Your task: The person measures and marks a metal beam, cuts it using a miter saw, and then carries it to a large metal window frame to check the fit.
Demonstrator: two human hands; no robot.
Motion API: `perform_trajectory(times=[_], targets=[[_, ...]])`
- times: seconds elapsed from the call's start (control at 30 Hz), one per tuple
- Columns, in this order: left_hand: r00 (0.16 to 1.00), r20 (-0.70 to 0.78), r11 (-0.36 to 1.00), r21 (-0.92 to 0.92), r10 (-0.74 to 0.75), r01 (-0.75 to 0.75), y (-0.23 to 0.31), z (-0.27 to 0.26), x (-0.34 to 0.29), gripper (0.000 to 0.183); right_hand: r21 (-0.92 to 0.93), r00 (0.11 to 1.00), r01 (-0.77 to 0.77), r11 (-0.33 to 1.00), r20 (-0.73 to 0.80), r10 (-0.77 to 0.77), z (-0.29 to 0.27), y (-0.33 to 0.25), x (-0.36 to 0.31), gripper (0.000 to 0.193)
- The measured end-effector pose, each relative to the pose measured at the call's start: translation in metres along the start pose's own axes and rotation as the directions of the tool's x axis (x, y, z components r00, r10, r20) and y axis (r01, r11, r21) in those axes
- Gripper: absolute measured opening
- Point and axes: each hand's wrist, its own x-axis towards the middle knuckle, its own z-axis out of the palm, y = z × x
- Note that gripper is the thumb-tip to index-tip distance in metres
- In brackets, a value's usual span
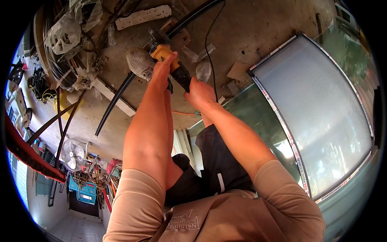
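Note:
Both my hands grip a yellow and black angle grinder [164, 52]. My left hand [163, 70] is closed around its yellow body near the head. Farther back, my right hand [200, 94] wraps the black rear end of the handle. The grinder's head lies over a long black bar [117, 101], which runs diagonally across the floor under my left shoe [140, 63] and on to the upper right. Where the disc meets the bar is too dark to make out. My right shoe [203, 71] stands beside the grinder's handle. A black cord [207, 36] loops past it.
A framed glass panel [310, 101] leans at the right. Plastic bags [64, 38] and bundled strips lie at the upper left. White perforated blocks [144, 17] rest on the floor. A fan [73, 154], a red beam [32, 153] and cluttered tools stand at the lower left.

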Motion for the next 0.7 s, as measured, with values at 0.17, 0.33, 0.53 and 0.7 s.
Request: perform_trajectory(times=[0.17,0.33,0.53,0.7], targets=[[0.995,-0.084,0.998,0.041,-0.049,0.052,0.009,0.008,-0.014,0.066,-0.005,0.999,0.031,1.000,0.018,-0.030,-0.003,0.003,0.000,0.047],[1.000,0.013,0.998,0.062,-0.017,0.016,0.003,0.000,-0.004,0.080,0.014,1.000,0.022,1.000,0.010,-0.022,-0.003,0.000,-0.002,0.047],[1.000,0.009,0.998,0.055,-0.022,0.021,0.004,0.003,-0.006,0.080,0.018,0.999,0.044,0.999,0.010,-0.044,0.000,0.005,0.001,0.046],[0.998,-0.056,1.000,0.010,0.005,-0.004,0.003,0.006,-0.006,0.060,0.021,0.999,0.035,0.999,0.018,-0.036,-0.001,0.004,0.000,0.046]])
